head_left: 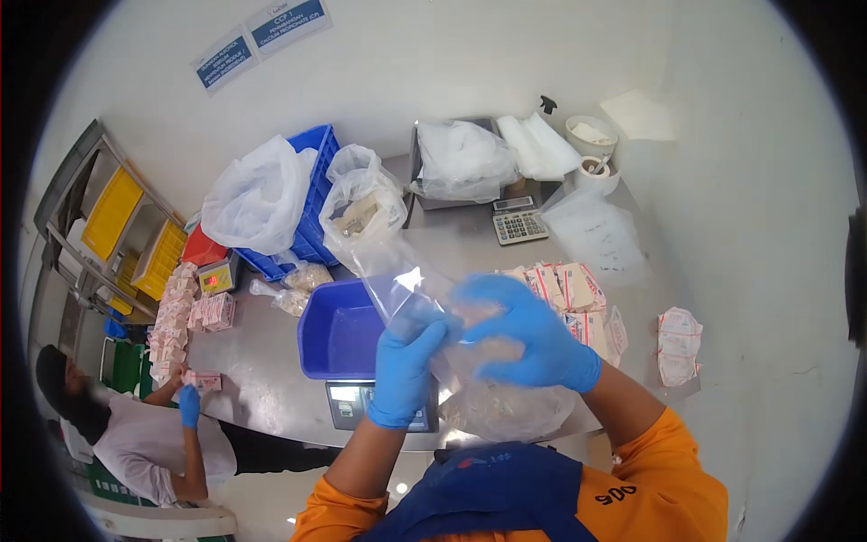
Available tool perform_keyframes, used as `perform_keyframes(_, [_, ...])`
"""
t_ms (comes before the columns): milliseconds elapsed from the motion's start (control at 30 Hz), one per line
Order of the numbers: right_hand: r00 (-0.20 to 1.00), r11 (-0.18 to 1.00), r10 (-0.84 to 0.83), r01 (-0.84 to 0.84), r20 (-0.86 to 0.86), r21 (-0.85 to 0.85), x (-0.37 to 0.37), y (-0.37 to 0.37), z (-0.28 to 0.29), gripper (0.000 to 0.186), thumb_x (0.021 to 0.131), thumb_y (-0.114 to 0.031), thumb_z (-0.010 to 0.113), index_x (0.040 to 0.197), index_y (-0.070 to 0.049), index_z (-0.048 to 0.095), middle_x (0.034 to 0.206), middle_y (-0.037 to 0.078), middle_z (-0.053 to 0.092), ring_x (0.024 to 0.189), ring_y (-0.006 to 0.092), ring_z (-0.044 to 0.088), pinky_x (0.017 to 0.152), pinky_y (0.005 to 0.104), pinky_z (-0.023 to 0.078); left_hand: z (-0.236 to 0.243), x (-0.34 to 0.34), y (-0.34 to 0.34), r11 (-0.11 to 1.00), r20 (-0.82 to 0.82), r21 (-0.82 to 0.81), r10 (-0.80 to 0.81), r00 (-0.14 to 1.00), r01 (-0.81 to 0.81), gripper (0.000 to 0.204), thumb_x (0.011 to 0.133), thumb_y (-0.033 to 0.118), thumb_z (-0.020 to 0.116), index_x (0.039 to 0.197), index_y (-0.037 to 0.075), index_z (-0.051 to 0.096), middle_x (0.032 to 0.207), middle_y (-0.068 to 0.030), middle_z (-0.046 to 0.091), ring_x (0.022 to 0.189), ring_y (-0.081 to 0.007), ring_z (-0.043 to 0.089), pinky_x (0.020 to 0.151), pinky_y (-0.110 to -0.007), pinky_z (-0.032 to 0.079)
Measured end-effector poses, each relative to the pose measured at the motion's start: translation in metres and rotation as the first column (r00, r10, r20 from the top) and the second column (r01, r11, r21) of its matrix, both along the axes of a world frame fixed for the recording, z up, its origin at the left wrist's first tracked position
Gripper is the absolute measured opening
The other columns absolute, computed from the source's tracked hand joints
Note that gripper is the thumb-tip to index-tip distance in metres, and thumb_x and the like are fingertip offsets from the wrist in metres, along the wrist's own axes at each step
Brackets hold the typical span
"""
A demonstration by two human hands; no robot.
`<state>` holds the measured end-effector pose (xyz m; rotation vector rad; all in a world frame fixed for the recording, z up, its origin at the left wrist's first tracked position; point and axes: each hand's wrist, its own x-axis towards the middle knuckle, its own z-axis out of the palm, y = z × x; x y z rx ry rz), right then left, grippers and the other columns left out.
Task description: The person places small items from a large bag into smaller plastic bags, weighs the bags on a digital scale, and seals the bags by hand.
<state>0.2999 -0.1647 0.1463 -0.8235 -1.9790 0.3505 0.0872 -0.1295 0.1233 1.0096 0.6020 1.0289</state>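
Note:
My left hand (411, 366), in a blue glove, is closed on a clear plastic bag (404, 282), thumb pressed against it. The bag rises limp and shiny above that hand. Beside it my right hand (537, 334), also gloved in blue, has its fingers spread and curved, slightly blurred by motion; whether they touch the bag I cannot tell. A blue-violet tub (339, 330) stands just left of the bag, by a digital scale (348, 406) partly hidden by my left hand. Below my hands lies a large clear bag (510, 411) with contents I cannot make out.
Wrapped packs (578, 285) are stacked to the right; another bundle (679, 346) lies near the edge. A calculator (520, 224), an open bag (366, 212) and a blue crate (316, 149) stand at the back. At left, a co-worker (153, 443) handles a small pack (208, 381).

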Motion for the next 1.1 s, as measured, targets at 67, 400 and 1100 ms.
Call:
perform_keyframes(67, [0.941, 0.949, -0.257, 0.204, -0.218, -0.239, -0.001, -0.006, -0.004, 0.044, 0.081, -0.015, 0.073, 0.123, -0.008, 0.06, 0.128, 0.012, 0.059, 0.123, 0.0272, 0.054, 0.104, 0.0402, 0.043, -0.002, -0.029, -0.001, 0.994, -0.098, 0.103, 0.034, 0.995, -0.024, 0.038, 0.089, 0.0, 0.067, 0.125, 0.0, 0.056, 0.115, -0.0098, 0.063, 0.105, -0.0186, 0.064, 0.089, -0.031, 0.053])
perform_keyframes(400, [0.509, 0.264, -0.201, -0.795, -0.837, -0.546, -0.139, -0.001, -0.046, 0.064, 0.086, -0.009, 0.068, 0.144, 0.0, 0.042, 0.124, 0.009, 0.06, 0.111, 0.0148, 0.059, 0.097, 0.0287, 0.047, 0.005, -0.13, -0.044, 0.974, -0.051, 0.073, 0.218, 0.975, -0.214, 0.055, 0.072, -0.005, 0.08, 0.121, 0.001, 0.056, 0.104, -0.0078, 0.067, 0.088, -0.018, 0.068, 0.082, -0.031, 0.059])
perform_keyframes(1100, [0.866, 0.849, -0.108, -0.175, -0.487, -0.499, -0.275, -0.003, -0.065, 0.013, 0.082, -0.005, 0.073, 0.078, -0.005, 0.061, 0.076, -0.004, 0.056, 0.069, 0.0076, 0.05, 0.062, 0.0255, 0.043, -0.026, -0.277, -0.101, 0.973, 0.357, -0.223, 0.147, 0.922, -0.068, 0.033, 0.091, 0.016, 0.069, 0.119, 0.006, 0.055, 0.09, -0.004, 0.06, 0.085, -0.0164, 0.059, 0.083, -0.03, 0.049])
